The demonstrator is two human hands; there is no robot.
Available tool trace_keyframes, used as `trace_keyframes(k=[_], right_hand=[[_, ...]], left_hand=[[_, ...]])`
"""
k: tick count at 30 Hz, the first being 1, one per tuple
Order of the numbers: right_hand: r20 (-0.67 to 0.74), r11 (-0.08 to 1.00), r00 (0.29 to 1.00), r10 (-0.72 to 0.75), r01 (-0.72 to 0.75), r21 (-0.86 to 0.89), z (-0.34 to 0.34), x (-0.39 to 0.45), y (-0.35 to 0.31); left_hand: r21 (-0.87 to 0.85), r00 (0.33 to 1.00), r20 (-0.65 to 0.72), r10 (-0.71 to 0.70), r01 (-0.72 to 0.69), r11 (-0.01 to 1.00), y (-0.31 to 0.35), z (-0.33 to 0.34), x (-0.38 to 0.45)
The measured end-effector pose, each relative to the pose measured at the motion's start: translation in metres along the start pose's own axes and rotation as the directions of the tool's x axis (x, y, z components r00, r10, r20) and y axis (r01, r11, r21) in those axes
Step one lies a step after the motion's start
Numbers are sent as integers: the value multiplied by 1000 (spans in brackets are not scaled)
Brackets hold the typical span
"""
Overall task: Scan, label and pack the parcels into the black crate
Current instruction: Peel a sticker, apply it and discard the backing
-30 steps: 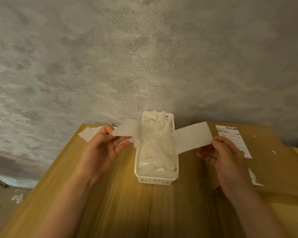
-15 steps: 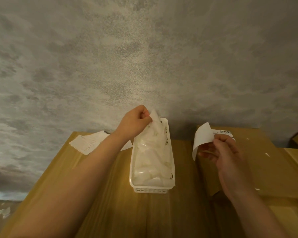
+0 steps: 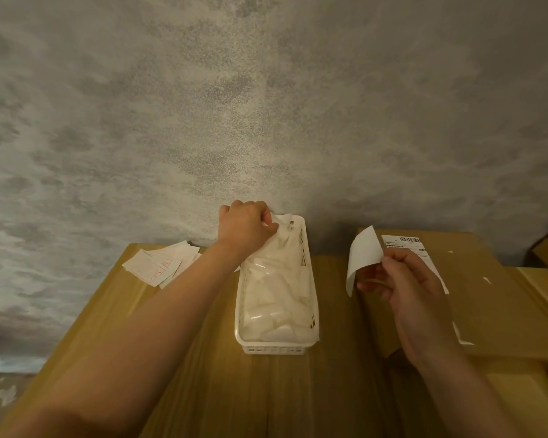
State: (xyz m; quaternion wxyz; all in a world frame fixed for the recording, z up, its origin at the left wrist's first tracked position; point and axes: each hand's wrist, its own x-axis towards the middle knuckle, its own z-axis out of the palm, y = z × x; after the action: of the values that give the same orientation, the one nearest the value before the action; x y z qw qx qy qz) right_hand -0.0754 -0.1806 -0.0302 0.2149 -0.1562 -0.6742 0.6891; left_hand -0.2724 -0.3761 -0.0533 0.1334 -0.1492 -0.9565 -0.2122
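Wooden table [image 3: 203, 374] (pale grain) against mottled grey wall [image 3: 266, 105]

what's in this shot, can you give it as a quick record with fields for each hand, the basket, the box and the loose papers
left hand: left hand at the far end of the white basket, gripping crumpled backing paper
right hand: right hand pinching a peeled label above the table
basket: full of translucent white backing paper
box: cardboard box to the right of the basket, with a shipping label stuck on top
loose papers: small stack of slips at the table's far left corner
black crate: not in view
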Motion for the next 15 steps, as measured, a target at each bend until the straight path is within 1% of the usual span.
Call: trace_keyframes(k=[5,8,10,15], right_hand=[[30,1000,1000,-3,4,-16,2,-4,1],[26,1000,1000,-10,10,-13,2,-6,1],[29,1000,1000,-13,13,-8,1,-8,0],[38,999,999,-27,29,-37,-1,-12,-1]], left_hand=[[21,998,-33,47,-47,999,-2,-1,-5],[144,996,-39,82,-75,987,-4,-1,-9],[189,995,-44,86,-76,979,-5,-2,-11],[105,990,-115,80,-67,992,-2,-7,-16]])
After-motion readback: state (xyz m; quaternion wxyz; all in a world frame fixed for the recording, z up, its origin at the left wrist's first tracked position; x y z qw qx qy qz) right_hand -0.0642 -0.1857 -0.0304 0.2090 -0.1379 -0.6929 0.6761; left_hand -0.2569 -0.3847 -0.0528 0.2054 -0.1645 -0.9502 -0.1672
